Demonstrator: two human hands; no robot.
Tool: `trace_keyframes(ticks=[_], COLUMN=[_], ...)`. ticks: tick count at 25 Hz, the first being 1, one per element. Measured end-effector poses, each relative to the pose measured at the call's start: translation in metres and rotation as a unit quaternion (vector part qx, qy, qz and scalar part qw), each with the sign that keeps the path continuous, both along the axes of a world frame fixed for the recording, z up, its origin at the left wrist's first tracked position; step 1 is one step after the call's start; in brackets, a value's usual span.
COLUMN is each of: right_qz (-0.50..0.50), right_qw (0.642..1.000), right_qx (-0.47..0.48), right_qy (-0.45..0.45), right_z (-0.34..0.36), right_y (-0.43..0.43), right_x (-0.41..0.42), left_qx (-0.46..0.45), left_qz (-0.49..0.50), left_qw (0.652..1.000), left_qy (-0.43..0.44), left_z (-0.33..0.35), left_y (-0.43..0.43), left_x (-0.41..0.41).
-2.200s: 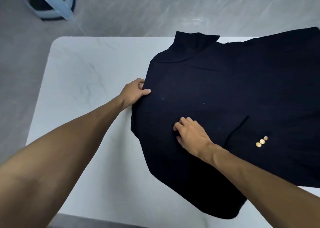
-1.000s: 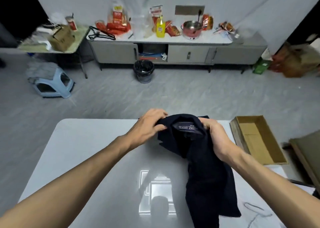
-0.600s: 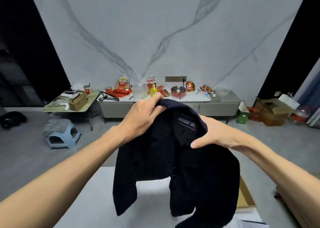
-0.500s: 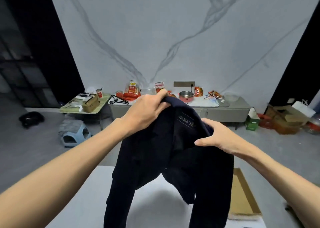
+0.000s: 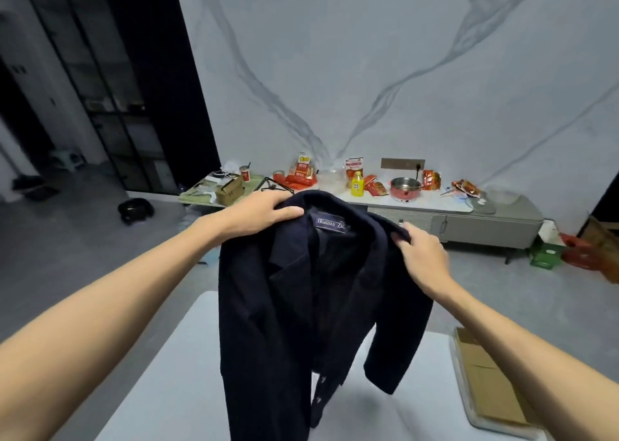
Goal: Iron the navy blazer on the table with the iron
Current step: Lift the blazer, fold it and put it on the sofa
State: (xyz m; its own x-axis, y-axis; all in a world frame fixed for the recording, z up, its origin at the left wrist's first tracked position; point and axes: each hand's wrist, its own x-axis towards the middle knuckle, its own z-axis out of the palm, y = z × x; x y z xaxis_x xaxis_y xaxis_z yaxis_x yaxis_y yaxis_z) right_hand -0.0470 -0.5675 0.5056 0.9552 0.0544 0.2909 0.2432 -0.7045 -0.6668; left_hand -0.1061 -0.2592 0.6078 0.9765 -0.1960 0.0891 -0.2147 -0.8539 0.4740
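The navy blazer (image 5: pixel 284 313) hangs in the air above the white table (image 5: pixel 174 390), its open front and collar label facing me. My left hand (image 5: pixel 264 214) grips the left shoulder at the collar. My right hand (image 5: pixel 420 253) grips the right shoulder. The sleeves and hem dangle down toward the tabletop. No iron is in view.
A flat cardboard box (image 5: pixel 492 383) lies at the table's right edge. Across the grey floor a low cabinet (image 5: pixel 469 219) carries snack packets, a yellow bottle and a red pot (image 5: pixel 404 189). A small green table (image 5: pixel 221 189) stands to its left.
The blazer went from lying flat on the table to being lifted by the shoulders. Over the last half second it has spread wider between my hands, the front now open toward me.
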Motion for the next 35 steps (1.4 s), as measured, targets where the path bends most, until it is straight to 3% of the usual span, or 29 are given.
trace_keyframes(ticks=[2, 4, 7, 10, 12, 18, 22, 28, 32, 35], right_qz=[-0.026, -0.029, -0.043, -0.098, -0.124, -0.15, -0.164, -0.143, -0.12, -0.07], right_qw=[0.995, 0.987, 0.976, 0.971, 0.971, 0.971, 0.968, 0.97, 0.975, 0.968], right_qx=[-0.061, -0.092, -0.102, -0.085, -0.075, -0.094, -0.092, -0.113, -0.18, -0.235], right_qy=[-0.072, -0.127, -0.189, -0.202, -0.192, -0.159, -0.166, -0.162, -0.06, 0.061], right_z=[0.027, 0.051, 0.077, 0.088, 0.083, 0.021, -0.005, 0.008, -0.028, -0.111], right_y=[0.018, 0.039, 0.067, 0.077, 0.074, 0.056, 0.057, 0.062, 0.059, 0.056], right_x=[0.0, -0.004, -0.021, -0.044, -0.057, -0.108, -0.141, -0.142, -0.087, -0.022], left_qx=[-0.105, -0.094, -0.11, -0.173, -0.135, 0.029, 0.137, 0.148, 0.169, 0.194], left_qz=[-0.019, -0.018, 0.079, 0.189, 0.233, 0.251, 0.236, 0.218, 0.227, 0.238], left_qw=[0.985, 0.982, 0.989, 0.958, 0.945, 0.953, 0.959, 0.964, 0.959, 0.951], left_qy=[0.132, 0.164, 0.053, -0.127, -0.185, -0.168, -0.082, -0.04, 0.016, 0.043], left_z=[-0.004, -0.01, -0.033, -0.062, -0.074, -0.072, -0.068, -0.056, -0.099, -0.186], left_y=[0.028, 0.059, 0.096, 0.104, 0.097, 0.07, 0.063, 0.071, 0.074, 0.069], left_x=[-0.019, -0.032, -0.046, -0.055, -0.059, -0.074, -0.089, -0.086, -0.046, 0.005])
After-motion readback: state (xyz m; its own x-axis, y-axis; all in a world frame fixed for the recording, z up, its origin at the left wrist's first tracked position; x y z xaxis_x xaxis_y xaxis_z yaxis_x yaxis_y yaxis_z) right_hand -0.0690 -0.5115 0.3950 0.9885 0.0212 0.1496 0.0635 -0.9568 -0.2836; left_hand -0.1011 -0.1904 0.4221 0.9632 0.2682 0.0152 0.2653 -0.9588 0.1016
